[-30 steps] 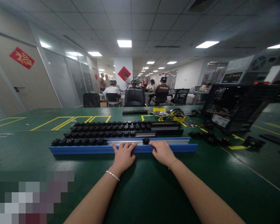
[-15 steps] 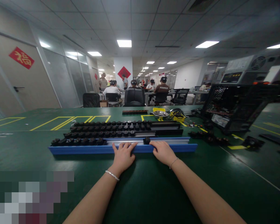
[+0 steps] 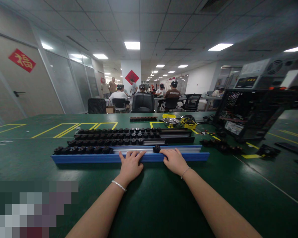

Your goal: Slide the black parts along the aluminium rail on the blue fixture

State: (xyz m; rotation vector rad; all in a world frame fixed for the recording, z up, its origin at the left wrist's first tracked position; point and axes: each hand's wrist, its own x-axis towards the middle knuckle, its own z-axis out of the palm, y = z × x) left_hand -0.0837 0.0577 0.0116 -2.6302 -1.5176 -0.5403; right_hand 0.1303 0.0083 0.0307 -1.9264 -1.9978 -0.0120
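Observation:
A long blue rail [image 3: 94,159] with a silvery inner channel lies across the green table before me. Over its front wall goes my left hand [image 3: 131,165], fingers spread with the tips inside the channel and the thumb in front, gripping the rail. My right hand [image 3: 173,161] is bent over the same wall farther right. Its fingertips press on the right side of a single black socket-like block [image 3: 157,149] in the channel; its thumb is low by the wall. Several similar black blocks [image 3: 81,150] sit in a row at the rail's left end.
Behind the blue rail lie dark rails [image 3: 178,140] with more black blocks. A metal bowl [image 3: 171,121] and yellow containers stand farther back. On the right are an open computer case [image 3: 238,114] and loose black parts [image 3: 221,145]. People sit at far desks.
Both hands stay nearly in place on the blue rail; the black block by my right hand sits almost where it was. In the background, standing people have shifted.

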